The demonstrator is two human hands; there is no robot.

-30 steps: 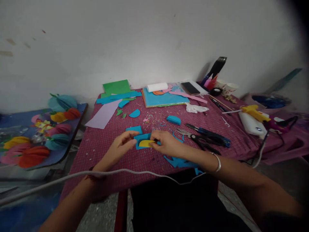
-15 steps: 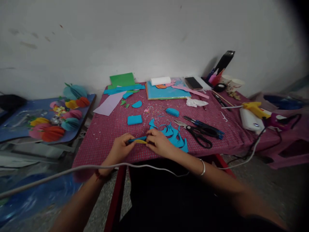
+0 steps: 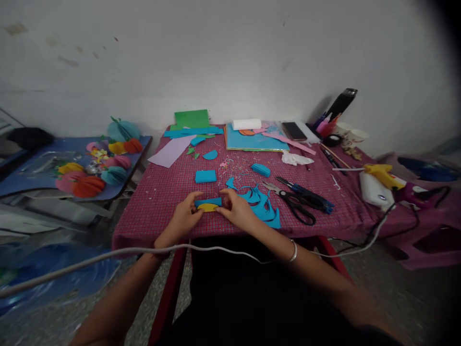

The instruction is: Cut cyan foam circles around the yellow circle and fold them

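Two papers, fuller view

Left hand [image 3: 186,212] and right hand [image 3: 234,206] each have their grip clamped at an end of the blue paper [image 3: 212,201], yellow semicircle [image 3: 208,207] in front, over the near side of the desk [image 3: 147,204]. Lining up likely gets easier; half a second ago yellow showed narrower (a thin crescent).
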